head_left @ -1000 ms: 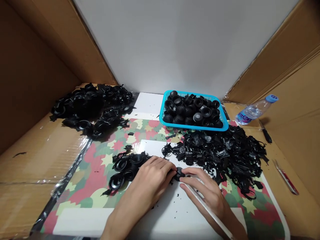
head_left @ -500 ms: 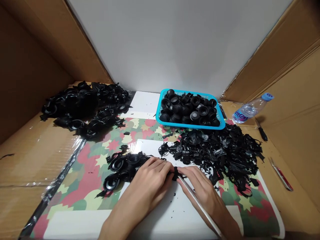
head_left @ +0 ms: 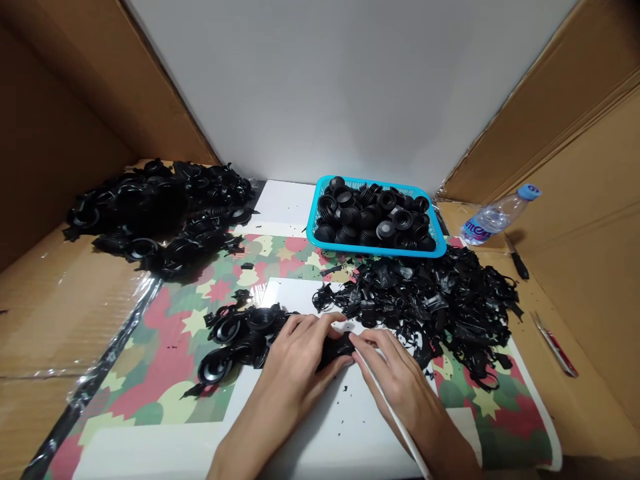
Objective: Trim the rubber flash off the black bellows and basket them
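Note:
My left hand (head_left: 300, 360) is curled around a black rubber part (head_left: 336, 348), pressing it down on white paper (head_left: 325, 437). Between the fingers of my right hand (head_left: 397, 377) lies a slender white stick-like tool (head_left: 389, 402). Its shaft runs back along the palm towards the wrist. The tool's tip is hidden at the right end of the part, where my right fingertips touch the rubber. Left of my left hand lies a small heap of ribbed black rubber parts (head_left: 227, 328) with ragged edges.
A blue basket (head_left: 375, 251) holds many ribbed black pieces. Below it spreads a pile of black rubber scraps (head_left: 430, 303). Farther left is a larger heap of black parts (head_left: 180, 250). At right are a water bottle (head_left: 493, 219), a black-handled tool (head_left: 519, 265) and red-handled tweezers (head_left: 557, 350).
My left fingers have opened a little around the black rubber part, and more of it shows. My right hand stays at its right end with the white tool. The view has shifted slightly.

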Demonstrator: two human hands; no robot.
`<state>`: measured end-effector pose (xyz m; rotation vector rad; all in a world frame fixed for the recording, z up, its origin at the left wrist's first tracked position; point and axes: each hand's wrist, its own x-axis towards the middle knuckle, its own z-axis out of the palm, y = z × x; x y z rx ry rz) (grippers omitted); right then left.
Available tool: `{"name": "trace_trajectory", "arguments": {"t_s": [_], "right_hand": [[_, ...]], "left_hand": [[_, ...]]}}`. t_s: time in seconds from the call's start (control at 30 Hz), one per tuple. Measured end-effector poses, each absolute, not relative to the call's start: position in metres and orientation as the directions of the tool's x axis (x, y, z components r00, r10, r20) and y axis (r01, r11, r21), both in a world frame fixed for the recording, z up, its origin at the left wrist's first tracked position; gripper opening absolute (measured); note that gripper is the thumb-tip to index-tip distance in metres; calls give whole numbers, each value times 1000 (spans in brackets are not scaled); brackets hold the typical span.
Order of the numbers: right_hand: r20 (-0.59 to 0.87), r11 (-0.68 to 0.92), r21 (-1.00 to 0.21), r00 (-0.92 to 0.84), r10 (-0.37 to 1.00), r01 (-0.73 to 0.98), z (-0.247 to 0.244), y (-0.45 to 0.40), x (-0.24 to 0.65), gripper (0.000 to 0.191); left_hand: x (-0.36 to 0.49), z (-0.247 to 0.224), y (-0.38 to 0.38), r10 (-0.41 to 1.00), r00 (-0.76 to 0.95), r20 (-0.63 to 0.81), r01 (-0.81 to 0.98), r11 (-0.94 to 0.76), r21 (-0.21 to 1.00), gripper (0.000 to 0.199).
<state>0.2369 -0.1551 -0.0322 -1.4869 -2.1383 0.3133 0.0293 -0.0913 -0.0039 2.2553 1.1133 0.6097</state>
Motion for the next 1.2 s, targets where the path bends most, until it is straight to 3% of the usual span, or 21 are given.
{"name": "trace_trajectory", "arguments": {"t_s": [0.1,0.17,0.47,0.6,0.67,0.8,0.97,1.2], "right_hand": [[273,372,-459,-271,923,807,-35,-153,238,33],[275,368,-459,-264,924,809,-36,-151,237,31],[441,423,-497,-200,875,758,-25,-137,222,25],[406,362,-681,-84,910,636,-8,-141,230,27],[412,352,-719,-41,910,600,-4,-144,237,27],[505,394,-614,-44,862,684,-12,-147,251,22],[507,420,-530,-122,853,737,-26,-155,255,22],[383,423,-456,-256,887,783,-24,-151,239,54]], "left_hand": [[30,-2,-93,834,543,99,593,-464,658,64],[29,-2,-92,832,550,72,611,-459,645,68],[25,-10,-91,840,528,128,639,-492,590,52],[23,-13,-87,798,562,219,589,-572,571,33],[24,-15,-85,760,585,283,550,-629,550,19],[26,-16,-82,715,605,350,523,-688,503,24],[22,-9,-79,659,676,330,476,-732,488,27],[19,-25,-87,649,672,356,518,-756,401,21]]}}
